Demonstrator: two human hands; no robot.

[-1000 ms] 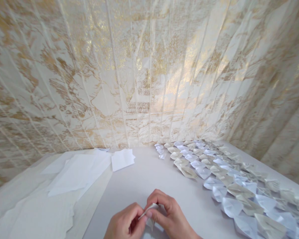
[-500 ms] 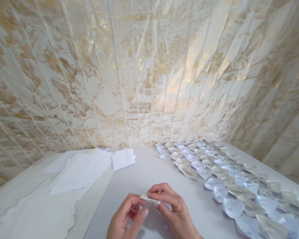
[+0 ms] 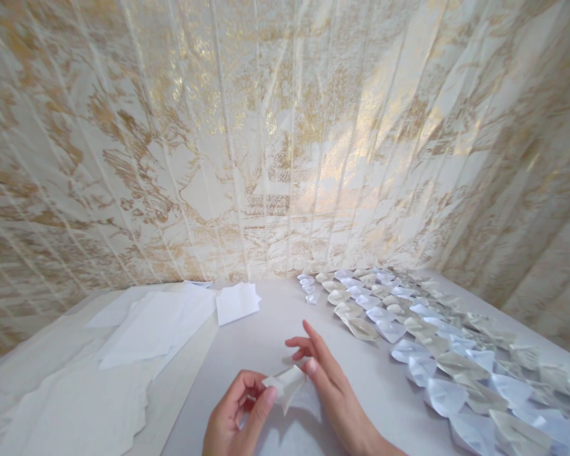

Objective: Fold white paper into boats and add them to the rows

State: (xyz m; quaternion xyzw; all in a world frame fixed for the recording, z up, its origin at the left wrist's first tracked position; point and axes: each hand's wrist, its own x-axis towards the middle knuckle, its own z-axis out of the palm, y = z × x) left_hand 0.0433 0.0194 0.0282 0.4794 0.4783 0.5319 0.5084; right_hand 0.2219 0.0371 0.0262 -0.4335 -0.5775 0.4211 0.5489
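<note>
Near the front of the table, a small off-white folded paper piece (image 3: 287, 384) is held up, its folds spread so that a pointed flap hangs down. My left hand (image 3: 241, 411) is closed on its left end, pinching it between thumb and fingers. At the other end, the thumb of my right hand (image 3: 330, 386) is at the paper's edge, perhaps touching it. The fingers of that hand are stretched out and apart beyond the paper.
Rows of white and off-white folded paper pieces (image 3: 446, 396) cover the right side of the table (image 3: 266, 345). On the left lie white sheets (image 3: 147, 329) and a pile of off-white sheets (image 3: 76, 405). A small white paper stack (image 3: 237, 304) sits at the back, before a patterned curtain (image 3: 275, 158).
The paper piece went from flat and narrow to spread and tilted. My right hand has loosened its pinch and stretched its fingers out. The left hand keeps its hold.
</note>
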